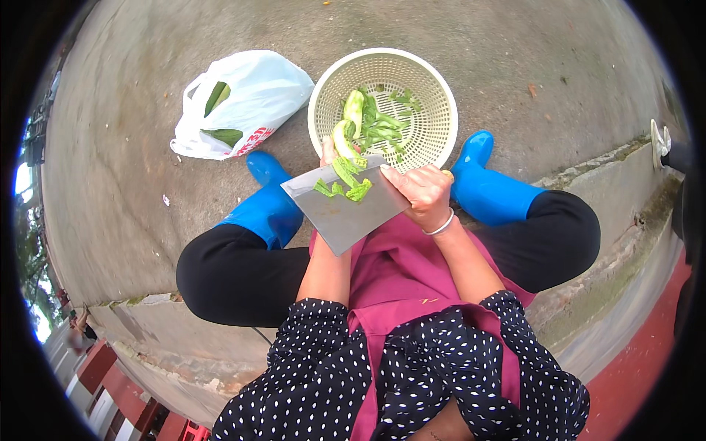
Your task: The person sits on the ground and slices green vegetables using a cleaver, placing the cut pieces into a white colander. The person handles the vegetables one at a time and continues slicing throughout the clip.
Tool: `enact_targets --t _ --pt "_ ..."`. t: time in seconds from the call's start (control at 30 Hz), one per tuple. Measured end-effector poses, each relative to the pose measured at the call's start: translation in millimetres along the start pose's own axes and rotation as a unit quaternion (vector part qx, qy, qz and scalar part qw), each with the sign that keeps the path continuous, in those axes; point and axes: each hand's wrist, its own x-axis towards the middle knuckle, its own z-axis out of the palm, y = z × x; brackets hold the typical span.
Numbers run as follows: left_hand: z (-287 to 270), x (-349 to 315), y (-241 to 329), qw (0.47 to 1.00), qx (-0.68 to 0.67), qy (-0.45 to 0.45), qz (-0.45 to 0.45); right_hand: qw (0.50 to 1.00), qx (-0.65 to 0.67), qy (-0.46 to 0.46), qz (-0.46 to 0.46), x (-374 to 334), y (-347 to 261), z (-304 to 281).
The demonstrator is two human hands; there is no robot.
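Note:
My right hand [421, 192] grips a broad steel cleaver [342, 217], its blade lying flat across in front of my lap. Green strips of peel [359, 191] cling to the blade. Mostly hidden behind it, my left hand [327, 151] is closed around a long, pale green cucumber-like vegetable [342, 140], partly peeled and held at the near rim of a basket. In the cream plastic basket [446, 110] lie another pale peeled piece [354, 109] and a pile of green peelings [381, 125].
Left of the basket, a white plastic bag [261, 92] holds dark green long vegetables [218, 97]. My blue boots [268, 209] stand on the concrete ground [529, 51] on either side. I sit on a low concrete ledge [588, 180]. Another person's shoe [656, 143] shows at far right.

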Motion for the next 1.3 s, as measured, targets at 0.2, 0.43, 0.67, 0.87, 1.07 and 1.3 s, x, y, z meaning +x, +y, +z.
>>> enact_targets --t 0.2,0.43,0.67,0.87,1.07,1.3 --pt "2.3 -3.7 -5.3 0.997 -0.077 -0.015 -0.006 0.999 -0.032 -0.003 0.017 -0.3 5.3 2.4" --pt "-5.1 -9.1 -12.7 0.99 -0.139 -0.024 0.0 0.998 -0.052 -0.01 0.037 -8.3 11.7 10.2" --pt "3.1 -22.6 -17.2 0.994 -0.089 -0.043 0.039 0.996 -0.069 -0.005 0.055 -15.1 18.7 18.9" --pt "13.4 -31.6 -13.1 0.997 -0.035 -0.048 0.052 0.99 -0.113 -0.007 0.088 -23.6 25.5 25.7" --pt "11.9 -28.0 -3.8 0.998 0.036 -0.03 0.034 0.951 -0.119 -0.115 0.261 -29.9 34.1 30.3" --pt "15.6 -12.2 5.9 0.984 -0.114 -0.136 -0.015 0.965 0.038 0.037 0.258 -18.8 26.3 22.9"
